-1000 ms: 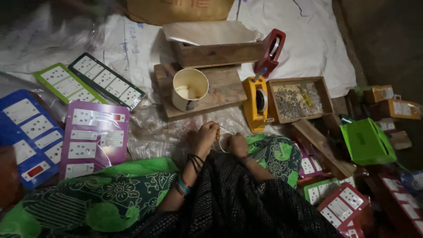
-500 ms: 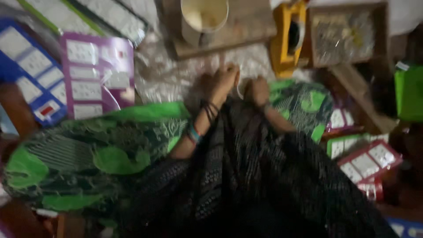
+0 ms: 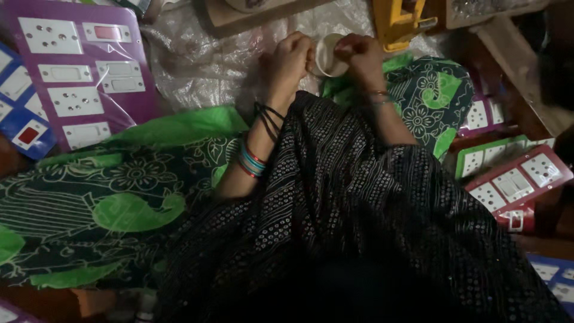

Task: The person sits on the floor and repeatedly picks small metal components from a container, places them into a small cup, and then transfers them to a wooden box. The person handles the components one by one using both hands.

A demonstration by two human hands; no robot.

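Observation:
My left hand (image 3: 291, 60) and my right hand (image 3: 357, 55) are close together, both closed around a small cream-white ring-shaped piece (image 3: 326, 57), possibly a roll of tape. They hover above crinkled clear plastic sheeting (image 3: 203, 66) on the floor. Bangles circle both wrists. My lap is covered by black dotted cloth (image 3: 359, 203) and green patterned fabric (image 3: 107, 197).
A purple card of white switches and sockets (image 3: 78, 78) lies at the left, beside a blue one (image 3: 18, 119). A yellow tool (image 3: 397, 21) and a wooden board (image 3: 251, 12) sit above the hands. Red and green switch cards (image 3: 514, 179) lie at the right.
The view has dropped and drawn closer to my hands, so the cup and wooden tray have slid out at the top. My hands stay together on the white ring.

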